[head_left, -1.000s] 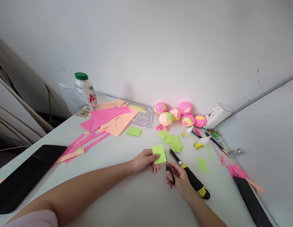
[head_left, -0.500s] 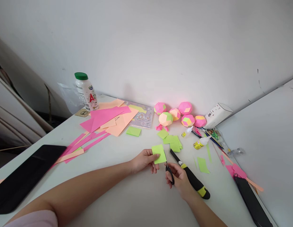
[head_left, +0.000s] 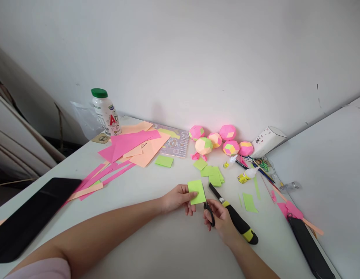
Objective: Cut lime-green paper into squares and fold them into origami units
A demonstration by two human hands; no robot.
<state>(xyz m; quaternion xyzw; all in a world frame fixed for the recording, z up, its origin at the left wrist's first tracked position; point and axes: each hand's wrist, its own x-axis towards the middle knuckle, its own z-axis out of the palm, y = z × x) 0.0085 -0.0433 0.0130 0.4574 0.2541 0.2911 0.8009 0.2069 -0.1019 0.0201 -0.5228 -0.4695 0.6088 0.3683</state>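
My left hand (head_left: 180, 199) pinches a square of bright green paper (head_left: 196, 190), thumb on top and fingers beneath. In my right hand (head_left: 220, 221) is a pair of black-handled scissors (head_left: 209, 213), its blades along the right edge of that square. How far apart the blades are I cannot make out. Just right of this hand lies a black and yellow utility knife (head_left: 236, 219). Beyond the hands rest several loose green paper pieces (head_left: 210, 172), and a folded green piece (head_left: 164, 161) sits further left.
Several faceted paper balls (head_left: 215, 140) stand by the wall beside a white box (head_left: 269, 141). Two glue bottles (head_left: 246, 176) lie on the right. Pink and orange sheets (head_left: 130, 145), a white bottle (head_left: 106, 112) and a black flat object (head_left: 34, 217) occupy the left.
The green square has shifted slightly toward me and to the right, further along the scissor blades. My right hand has hardly moved.
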